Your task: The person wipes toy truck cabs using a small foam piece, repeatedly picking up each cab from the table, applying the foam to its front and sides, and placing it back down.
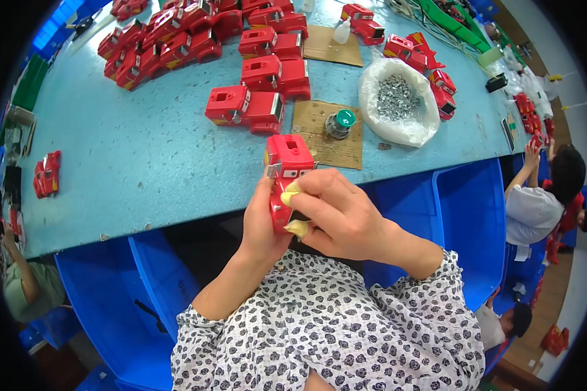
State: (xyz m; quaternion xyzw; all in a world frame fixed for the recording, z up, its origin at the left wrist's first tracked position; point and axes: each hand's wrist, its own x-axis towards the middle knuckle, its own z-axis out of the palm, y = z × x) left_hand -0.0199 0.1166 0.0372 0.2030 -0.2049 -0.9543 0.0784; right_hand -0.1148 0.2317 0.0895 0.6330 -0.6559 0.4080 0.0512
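Note:
In the head view, my left hand (pixel 262 221) is wrapped round the side of a red toy truck body (pixel 291 154), held upright just off the table's front edge. The truck's cab has a roof opening and printed eyes on the windshield. My right hand (pixel 346 215) is closed at the truck's front, its fingers pinched together against the hood. Yellow coverings that look like finger cots (pixel 298 228) sit on its fingertips. Whatever lies between those fingers is too small or hidden to make out.
Several red truck bodies (pixel 244 107) stand in rows on the blue-green table (pixel 143 143). A green-capped jar (pixel 339 124) rests on cardboard (pixel 310 117), beside a bag of small metal parts (pixel 398 98). Blue bins (pixel 469 221) flank my lap. A co-worker (pixel 535 208) sits at right.

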